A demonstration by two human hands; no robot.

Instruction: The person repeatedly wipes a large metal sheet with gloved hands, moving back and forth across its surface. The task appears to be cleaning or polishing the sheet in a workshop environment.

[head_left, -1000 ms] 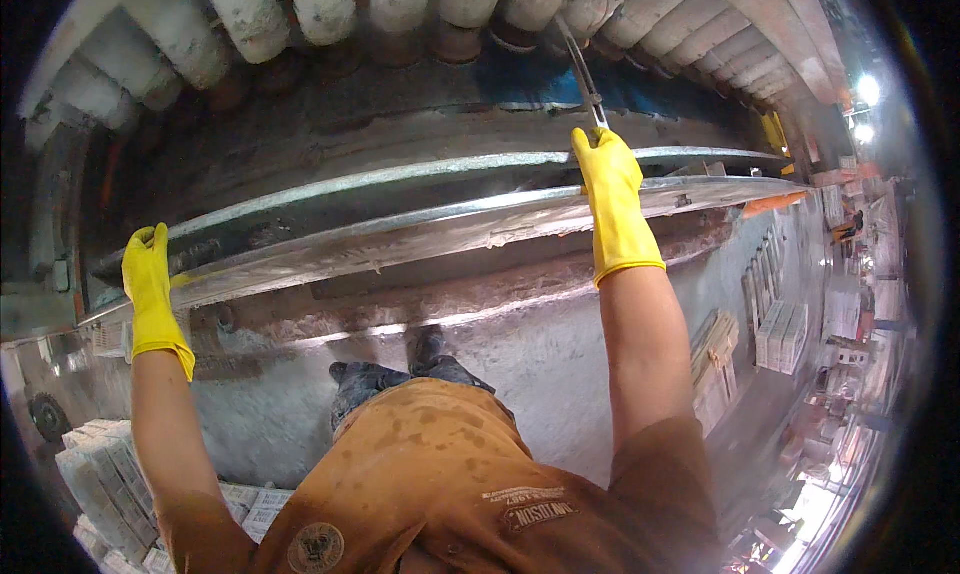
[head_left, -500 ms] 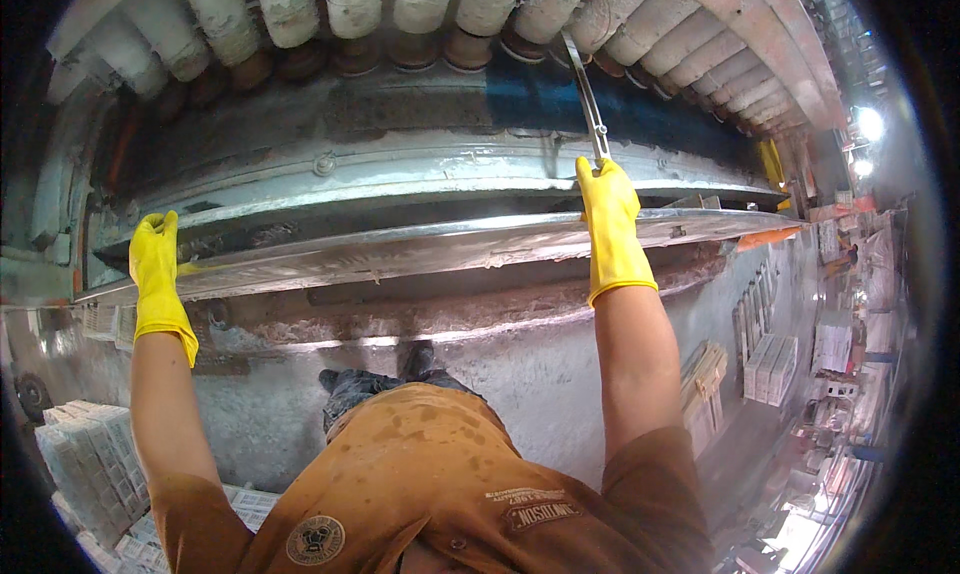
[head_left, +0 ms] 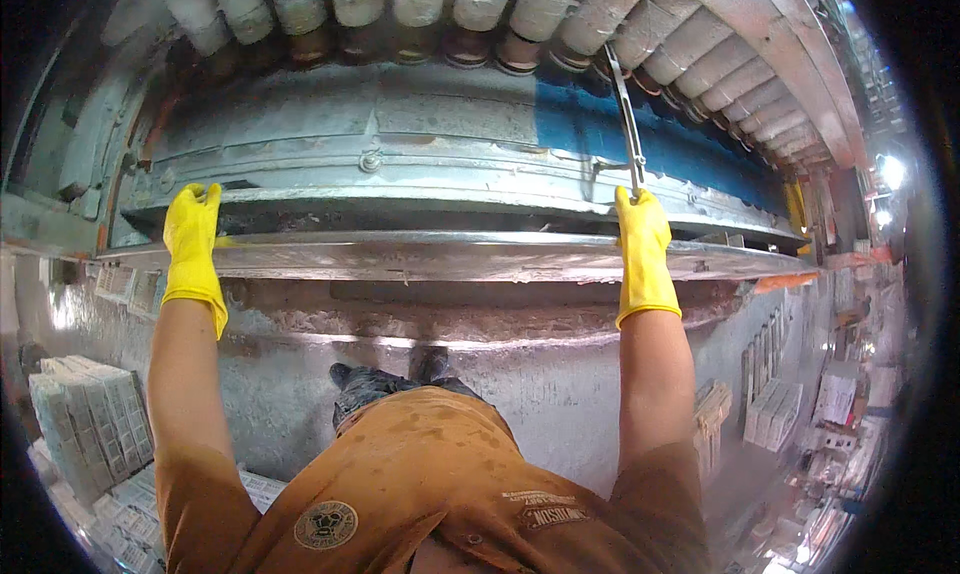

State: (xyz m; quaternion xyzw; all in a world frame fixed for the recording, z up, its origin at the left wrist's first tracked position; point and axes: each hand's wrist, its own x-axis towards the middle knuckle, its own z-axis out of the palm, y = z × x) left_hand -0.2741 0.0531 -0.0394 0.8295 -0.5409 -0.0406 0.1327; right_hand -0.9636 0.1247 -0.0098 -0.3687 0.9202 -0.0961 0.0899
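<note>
1. Long silver-grey metal panel (head_left: 430,259): before brown cloth shirt (head_left: 430,464).
2. Left hand (head_left: 193,234), yellow-rubber-gloved: at panel's left part; fingers curled, whether pinching cannot be told.
3. Right hand (head_left: 645,244), likewise gloved: at panel's right part, beside slim grey metal strut (head_left: 627,114); grip also unclear.

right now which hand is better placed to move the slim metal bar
Probably the right hand: it is at the lower end of the slim metal bar, while the left hand is far to the left, by the metal panel.
</note>
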